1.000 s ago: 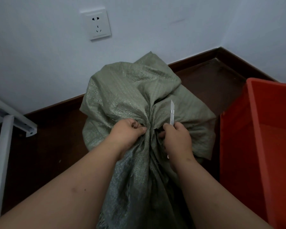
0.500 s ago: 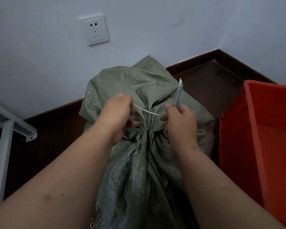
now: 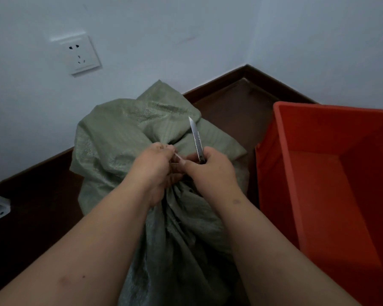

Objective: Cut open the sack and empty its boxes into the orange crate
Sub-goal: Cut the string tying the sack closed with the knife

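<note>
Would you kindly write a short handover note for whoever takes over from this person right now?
Left hand: pinching a thin pale tie strip at the gathered neck of the grey-green woven sack.
Right hand: gripping a slim utility knife, blade pointing up and away, and also touching the strip.
Orange plastic crate: on the dark floor to the right of the sack, no boxes visible inside.
Done: neck gripped, tie strip found; whether it is cut through cannot be told.
Left: open the sack, tip its boxes into the crate.

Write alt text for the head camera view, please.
Two bare hands work at the tied neck of a green sack: the left hand pinches a thin tie, the right hand holds a knife blade-up. An empty orange crate stands to the right.
</note>
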### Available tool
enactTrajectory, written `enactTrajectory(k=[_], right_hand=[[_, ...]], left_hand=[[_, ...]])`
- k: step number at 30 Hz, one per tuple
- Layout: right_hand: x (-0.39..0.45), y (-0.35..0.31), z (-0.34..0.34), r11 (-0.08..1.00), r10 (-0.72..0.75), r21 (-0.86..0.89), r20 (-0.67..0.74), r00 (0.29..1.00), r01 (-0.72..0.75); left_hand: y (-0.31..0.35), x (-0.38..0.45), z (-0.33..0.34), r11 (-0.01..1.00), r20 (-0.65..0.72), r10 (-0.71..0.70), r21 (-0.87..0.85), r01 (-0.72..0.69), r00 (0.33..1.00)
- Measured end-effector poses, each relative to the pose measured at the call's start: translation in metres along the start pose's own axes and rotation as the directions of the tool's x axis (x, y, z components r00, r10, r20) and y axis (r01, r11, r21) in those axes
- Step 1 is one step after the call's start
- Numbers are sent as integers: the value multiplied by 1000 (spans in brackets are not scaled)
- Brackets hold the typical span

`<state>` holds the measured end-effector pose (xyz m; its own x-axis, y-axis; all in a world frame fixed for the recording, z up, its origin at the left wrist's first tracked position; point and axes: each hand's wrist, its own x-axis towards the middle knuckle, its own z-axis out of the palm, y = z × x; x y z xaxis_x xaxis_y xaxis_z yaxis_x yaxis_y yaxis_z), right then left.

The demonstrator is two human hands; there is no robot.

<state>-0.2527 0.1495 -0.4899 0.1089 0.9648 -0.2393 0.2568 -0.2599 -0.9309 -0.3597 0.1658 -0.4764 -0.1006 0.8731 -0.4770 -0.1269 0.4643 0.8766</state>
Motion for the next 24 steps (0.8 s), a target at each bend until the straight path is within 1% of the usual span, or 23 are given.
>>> enactTrajectory(k=[3,5,7,10,12,15,18,21,24], right_hand=[[-7,-1,-23,985,-45,-169,-76,996,32],[-13,0,-41,972,-61,-232,-115,991,33],[-20,-2,-57,965,-76,-262,-158,984,33],[-29,-6,-76,957,-73,-289,-258,963,-5],[-38,-6,-88,950,-55,-308,-304,951,-43],[-58,-1,-111,935,-8,-330,-384,923,-128],[-81,5,-133,926,39,-326,-421,906,-191],[-99,5,-153,953,72,-233,-441,895,-192],[-110,12,-178,948,26,-273,-440,897,-161]], left_hand=[[-1,-3,21,992,73,-66,-101,73,995],[0,-6,36,987,106,-110,-109,121,988],[1,-12,51,987,148,-147,-45,156,978],[0,-23,73,985,239,-173,63,162,956],[-2,-33,89,982,298,-173,126,141,939],[-5,-53,113,978,382,-182,168,125,906],[-9,-77,135,970,459,-189,226,92,868],[-8,-99,146,969,530,-159,243,30,833],[-19,-105,152,957,550,-62,269,-106,833]])
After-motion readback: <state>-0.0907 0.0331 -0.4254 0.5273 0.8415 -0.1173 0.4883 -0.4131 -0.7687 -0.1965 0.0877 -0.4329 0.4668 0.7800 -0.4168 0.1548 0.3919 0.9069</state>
